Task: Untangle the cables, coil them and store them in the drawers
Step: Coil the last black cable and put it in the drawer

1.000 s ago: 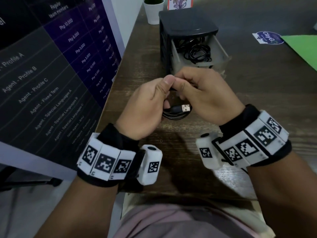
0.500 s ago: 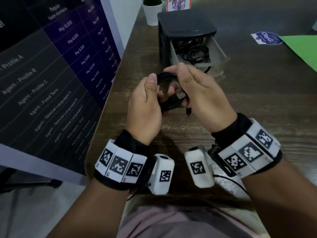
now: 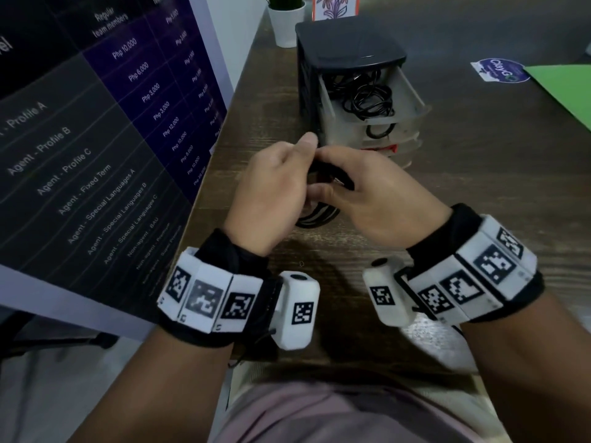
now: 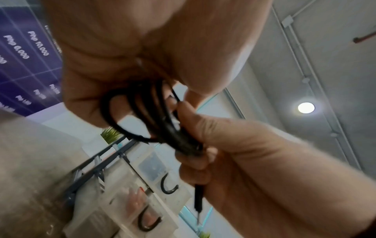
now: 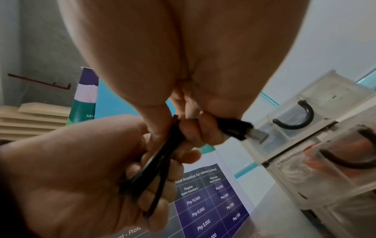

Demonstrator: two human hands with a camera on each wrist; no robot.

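The black cable (image 3: 316,215) is gripped by both hands (image 3: 278,193) (image 3: 374,199); its loops are best kept pinched tight while the plug end (image 5: 254,134) is wrapped round.

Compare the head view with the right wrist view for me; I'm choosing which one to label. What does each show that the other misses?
Only the head view shows the top drawer pulled open with black cables lying inside, and a white plant pot behind the drawer unit.

Only the right wrist view shows the metal USB plug sticking out past the right hand's fingers, and the curved black handles on the closed drawers.

Both show the left hand and right hand gripping the coiled black cable, and the purple chart.
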